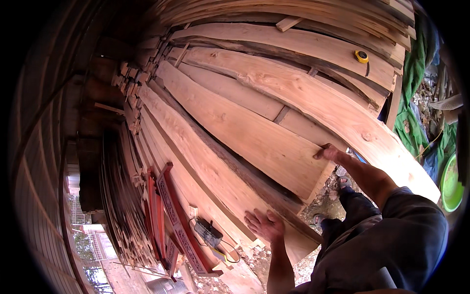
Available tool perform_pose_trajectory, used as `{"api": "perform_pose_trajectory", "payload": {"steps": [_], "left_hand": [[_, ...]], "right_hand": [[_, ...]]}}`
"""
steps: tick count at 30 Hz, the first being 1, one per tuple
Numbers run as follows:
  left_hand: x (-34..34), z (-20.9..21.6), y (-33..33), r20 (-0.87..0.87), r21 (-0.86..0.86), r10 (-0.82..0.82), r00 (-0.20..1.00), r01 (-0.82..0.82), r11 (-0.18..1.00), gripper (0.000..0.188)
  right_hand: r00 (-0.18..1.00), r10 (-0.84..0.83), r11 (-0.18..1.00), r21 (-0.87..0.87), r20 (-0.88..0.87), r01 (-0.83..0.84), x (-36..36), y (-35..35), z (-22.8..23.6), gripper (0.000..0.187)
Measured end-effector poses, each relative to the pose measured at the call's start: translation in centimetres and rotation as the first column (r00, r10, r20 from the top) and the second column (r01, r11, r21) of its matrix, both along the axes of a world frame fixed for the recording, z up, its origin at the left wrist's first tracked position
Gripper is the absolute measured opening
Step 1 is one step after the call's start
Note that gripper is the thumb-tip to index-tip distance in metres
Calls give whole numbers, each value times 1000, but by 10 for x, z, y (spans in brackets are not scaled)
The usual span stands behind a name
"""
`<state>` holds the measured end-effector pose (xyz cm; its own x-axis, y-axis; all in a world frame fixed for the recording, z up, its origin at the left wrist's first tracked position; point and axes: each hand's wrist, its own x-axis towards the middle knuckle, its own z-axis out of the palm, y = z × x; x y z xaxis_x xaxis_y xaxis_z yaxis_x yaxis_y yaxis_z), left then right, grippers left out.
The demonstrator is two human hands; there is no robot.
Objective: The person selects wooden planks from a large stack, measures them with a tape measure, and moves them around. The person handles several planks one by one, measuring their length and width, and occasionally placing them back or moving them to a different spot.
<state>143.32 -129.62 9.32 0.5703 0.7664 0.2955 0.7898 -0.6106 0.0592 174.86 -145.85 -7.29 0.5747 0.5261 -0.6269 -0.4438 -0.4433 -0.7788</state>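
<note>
My right hand is closed on the near right corner of a wide wooden plank, its fingers curled over the edge. That plank lies lengthwise away from me, with pale, smooth-looking grain. My left hand is open, fingers spread, over the near end of a long plank with a natural edge to the left. Whether its fingers touch the wood I cannot tell. Between these two planks runs a dark, bark-edged gap. To the right of the held plank lies another long wavy-edged plank.
A yellow tape measure rests on a plank at the far right. At left are a dark corded power tool and red carved wooden frame pieces. A green basin and green tarp are at right. Stacked boards line the back.
</note>
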Motion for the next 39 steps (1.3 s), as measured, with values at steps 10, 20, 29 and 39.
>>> {"api": "perform_pose_trajectory", "payload": {"steps": [10, 20, 29, 39], "left_hand": [[-5, -1, 8, 14, 53, -7, 1000, 6, 999, 54], [-5, 4, 9, 56, 17, 7, 998, -8, 1000, 52], [-8, 12, 17, 56, -68, 54, 997, -50, 996, 54], [-7, 20, 14, 97, -153, 88, 991, -72, 986, 54]], "right_hand": [[984, 113, 992, -62, 137, -105, -15, 10, 74, 86], [937, 132, 987, -129, 324, -94, 106, -42, 192, 80], [735, 275, 946, -311, 619, -92, 91, -33, 230, 69], [837, 119, 992, -33, 534, -121, 25, -35, 147, 46]]}}
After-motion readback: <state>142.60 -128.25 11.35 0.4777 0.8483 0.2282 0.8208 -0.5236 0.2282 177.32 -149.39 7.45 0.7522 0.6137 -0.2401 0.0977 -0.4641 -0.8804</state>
